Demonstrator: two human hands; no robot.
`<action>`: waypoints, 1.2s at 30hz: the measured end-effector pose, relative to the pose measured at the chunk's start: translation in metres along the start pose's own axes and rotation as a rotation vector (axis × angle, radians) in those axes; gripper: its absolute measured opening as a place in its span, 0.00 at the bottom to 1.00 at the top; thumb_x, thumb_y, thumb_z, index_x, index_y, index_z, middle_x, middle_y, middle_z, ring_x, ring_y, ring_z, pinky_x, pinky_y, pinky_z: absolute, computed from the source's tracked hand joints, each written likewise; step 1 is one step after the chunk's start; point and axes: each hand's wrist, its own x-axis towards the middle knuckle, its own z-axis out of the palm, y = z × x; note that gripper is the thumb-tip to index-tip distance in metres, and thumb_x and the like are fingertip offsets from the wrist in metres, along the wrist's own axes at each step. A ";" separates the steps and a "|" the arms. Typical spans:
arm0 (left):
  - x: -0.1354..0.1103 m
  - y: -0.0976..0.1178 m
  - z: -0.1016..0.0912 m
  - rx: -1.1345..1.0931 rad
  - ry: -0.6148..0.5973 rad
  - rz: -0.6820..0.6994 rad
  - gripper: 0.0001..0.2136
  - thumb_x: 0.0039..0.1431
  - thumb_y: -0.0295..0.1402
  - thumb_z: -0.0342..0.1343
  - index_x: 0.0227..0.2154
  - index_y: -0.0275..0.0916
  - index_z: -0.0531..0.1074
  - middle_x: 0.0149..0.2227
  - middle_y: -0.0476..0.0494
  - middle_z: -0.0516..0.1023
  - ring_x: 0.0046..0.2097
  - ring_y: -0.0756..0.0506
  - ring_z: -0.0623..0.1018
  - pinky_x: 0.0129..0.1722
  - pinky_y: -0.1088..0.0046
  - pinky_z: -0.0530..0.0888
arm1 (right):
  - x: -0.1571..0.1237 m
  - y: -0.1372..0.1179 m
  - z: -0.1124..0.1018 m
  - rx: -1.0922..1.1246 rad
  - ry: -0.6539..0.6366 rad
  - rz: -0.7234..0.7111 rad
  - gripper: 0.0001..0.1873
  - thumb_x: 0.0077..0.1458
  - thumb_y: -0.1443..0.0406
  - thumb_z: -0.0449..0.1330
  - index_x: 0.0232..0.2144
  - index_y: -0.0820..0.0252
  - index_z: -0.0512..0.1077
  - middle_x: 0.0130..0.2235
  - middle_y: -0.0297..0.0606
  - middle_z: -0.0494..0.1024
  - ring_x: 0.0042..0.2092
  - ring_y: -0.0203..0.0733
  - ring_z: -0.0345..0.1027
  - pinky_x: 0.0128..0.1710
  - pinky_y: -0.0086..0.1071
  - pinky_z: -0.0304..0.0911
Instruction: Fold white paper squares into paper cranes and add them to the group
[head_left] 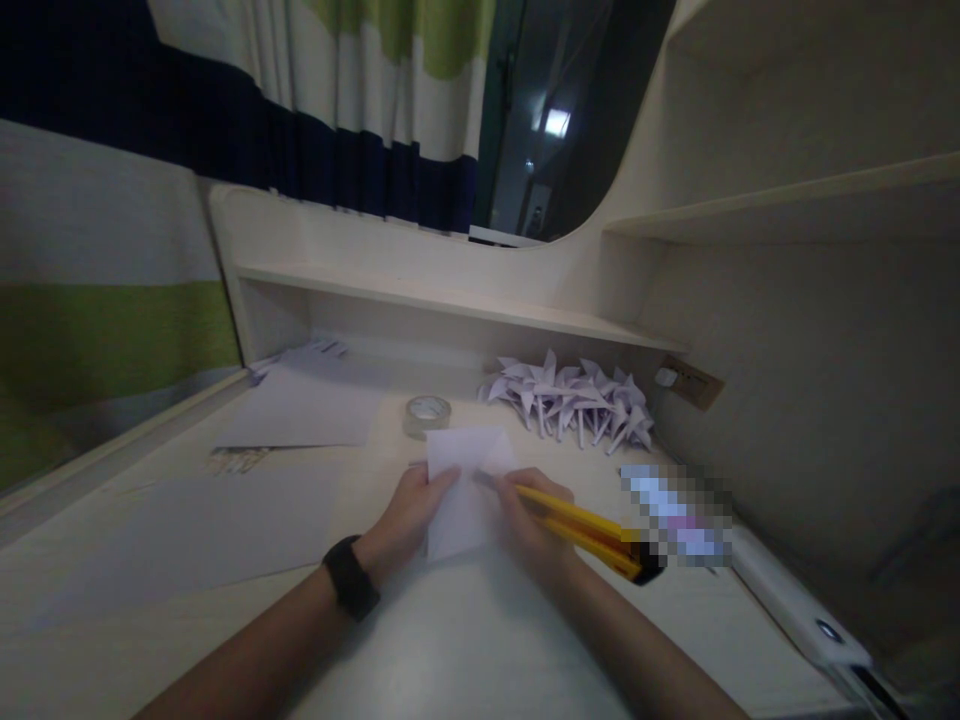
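Note:
My left hand (409,515) pinches the left edge of a small folded white paper (466,490) lying on the desk, fingers closed on it. A black band sits on that wrist. My right hand (531,530) is closed round a yellow utility knife (592,530), whose tip rests on the paper near its right side. The knife's black end points back to the right.
A pile of white folded paper pinwheels (574,400) lies behind at the right. A tape roll (427,412) stands beyond the paper. Large white sheets (300,410) cover the desk's left. A white power strip (795,605) runs along the right wall. A shelf (450,300) overhangs the back.

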 end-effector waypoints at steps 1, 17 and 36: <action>-0.001 0.001 0.000 0.003 0.001 0.000 0.17 0.50 0.38 0.61 0.38 0.27 0.76 0.33 0.33 0.81 0.30 0.41 0.79 0.29 0.69 0.73 | 0.000 0.000 0.000 0.002 -0.001 -0.004 0.13 0.55 0.56 0.59 0.25 0.57 0.75 0.24 0.36 0.77 0.27 0.39 0.71 0.26 0.28 0.63; -0.002 0.001 0.001 -0.021 0.021 0.006 0.17 0.50 0.37 0.61 0.38 0.28 0.77 0.32 0.33 0.81 0.29 0.42 0.79 0.30 0.68 0.73 | 0.000 -0.005 -0.001 0.077 0.010 -0.019 0.13 0.54 0.57 0.59 0.24 0.57 0.74 0.23 0.36 0.76 0.26 0.39 0.70 0.23 0.27 0.61; -0.001 0.001 -0.001 0.072 0.070 0.053 0.14 0.49 0.36 0.61 0.34 0.29 0.78 0.30 0.35 0.81 0.30 0.41 0.78 0.29 0.69 0.72 | 0.001 -0.003 -0.002 0.010 -0.045 -0.158 0.13 0.55 0.58 0.58 0.23 0.56 0.75 0.22 0.35 0.77 0.24 0.39 0.70 0.26 0.30 0.64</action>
